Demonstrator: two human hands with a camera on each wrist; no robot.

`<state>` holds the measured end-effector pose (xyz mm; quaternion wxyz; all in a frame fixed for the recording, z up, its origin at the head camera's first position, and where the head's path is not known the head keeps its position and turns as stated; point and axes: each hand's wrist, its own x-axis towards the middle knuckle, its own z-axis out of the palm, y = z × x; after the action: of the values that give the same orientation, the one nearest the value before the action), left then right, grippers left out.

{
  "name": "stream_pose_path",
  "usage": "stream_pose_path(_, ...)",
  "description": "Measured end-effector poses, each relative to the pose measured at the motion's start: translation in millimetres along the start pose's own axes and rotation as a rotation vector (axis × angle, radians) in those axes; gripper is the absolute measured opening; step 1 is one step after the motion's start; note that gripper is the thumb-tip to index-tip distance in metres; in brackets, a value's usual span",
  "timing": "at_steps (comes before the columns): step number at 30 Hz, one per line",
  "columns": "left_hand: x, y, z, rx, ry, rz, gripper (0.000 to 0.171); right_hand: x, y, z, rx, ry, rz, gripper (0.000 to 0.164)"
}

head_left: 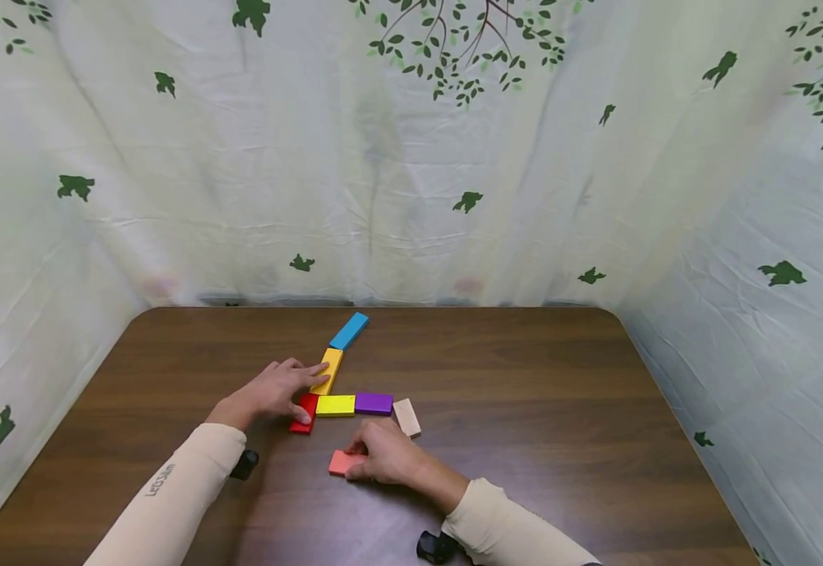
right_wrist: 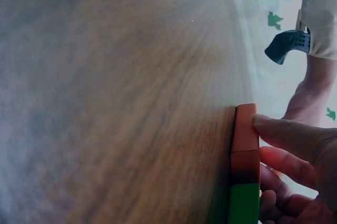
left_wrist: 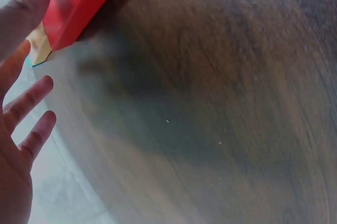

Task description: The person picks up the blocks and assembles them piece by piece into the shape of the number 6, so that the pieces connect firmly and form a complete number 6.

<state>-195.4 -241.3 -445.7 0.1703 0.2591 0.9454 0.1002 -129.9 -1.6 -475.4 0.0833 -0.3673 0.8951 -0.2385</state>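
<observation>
My left hand (head_left: 278, 391) has its fingers spread, the thumb resting on a red block (head_left: 304, 424) and fingertips touching an orange-yellow block (head_left: 332, 360). A yellow block (head_left: 336, 406) and a purple block (head_left: 373, 404) run rightward from the red one. My right hand (head_left: 388, 453) pinches a coral block (head_left: 340, 463) flat on the table, thumb on the near side and fingers on the far side. In the right wrist view a green block (right_wrist: 244, 203) sits end to end with the coral block; the hand hides it in the head view.
A blue block (head_left: 350, 331) continues beyond the orange-yellow one toward the table's far edge. A beige block (head_left: 407, 417) lies slanted at the purple block's right end. White curtains (head_left: 383, 157) with leaf prints surround the brown wooden table (head_left: 560, 440).
</observation>
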Motion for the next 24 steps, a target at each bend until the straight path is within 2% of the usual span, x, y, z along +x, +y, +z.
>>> stream_pose_path(7, 0.6, 0.9, 2.8, 0.075, -0.006, 0.016, 0.079, -0.6, 0.7, 0.8, -0.018, 0.011, -0.014, 0.026)
stream_pose_path(14, 1.3, -0.7, 5.2, 0.139, 0.024, 0.036, 0.076, -1.3, 0.2, -2.5, -0.051, 0.02, -0.028, 0.026)
stream_pose_path(24, -1.1, 1.2, 6.7, 0.15, 0.026, 0.018, 0.074, -1.4, 4.1, -0.8, -0.068, -0.018, -0.072, 0.027)
